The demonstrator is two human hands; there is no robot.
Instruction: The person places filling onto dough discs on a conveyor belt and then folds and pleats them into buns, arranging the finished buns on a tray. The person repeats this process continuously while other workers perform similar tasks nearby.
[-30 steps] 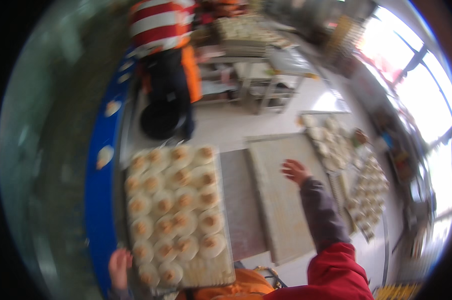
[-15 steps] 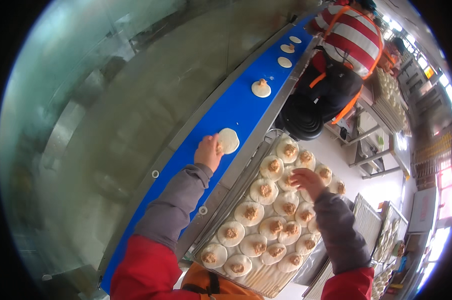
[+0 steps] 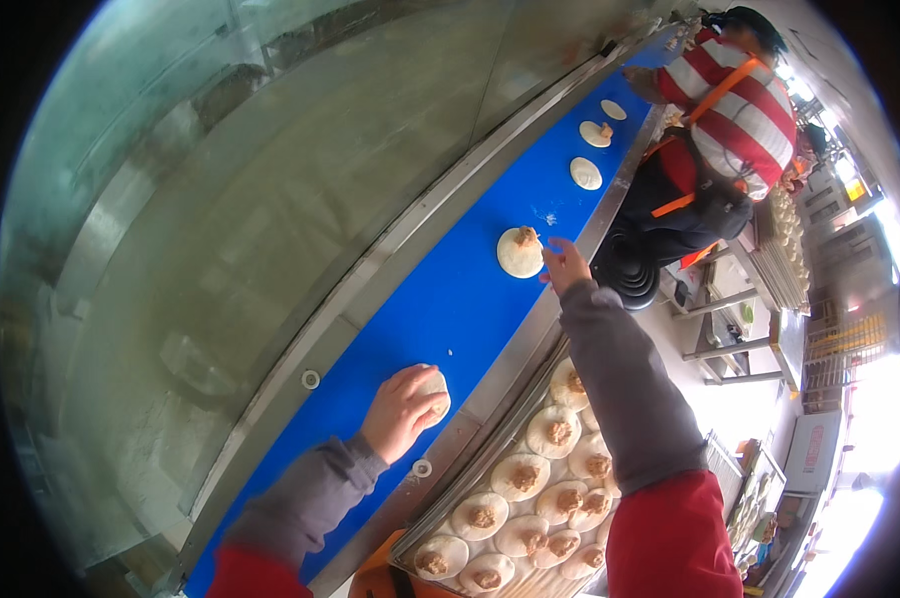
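My left hand (image 3: pixel 402 414) rests on the blue conveyor belt, its fingers curled over a flat white dough round (image 3: pixel 438 391). The hand covers most of that round, so whether filling lies under the fingers is hidden. Farther up the belt, my right hand (image 3: pixel 567 265) reaches in with fingers apart at the right edge of another dough round (image 3: pixel 514 261), which has a lump of brown filling (image 3: pixel 524 236) near its far side. It holds nothing that I can see.
More dough rounds (image 3: pixel 585 173) lie up the blue belt (image 3: pixel 460 329). A tray of dough rounds topped with filling (image 3: pixel 521 477) sits right of the belt, partly behind my right arm. A person in a striped top (image 3: pixel 734 110) stands at the belt's far right. Racks (image 3: pixel 759 329) stand beyond.
My right hand has left the tray and moved up to the filled dough round on the belt. Both the left hand and its dough round appear lower in view; the belt's rounds look nearer.
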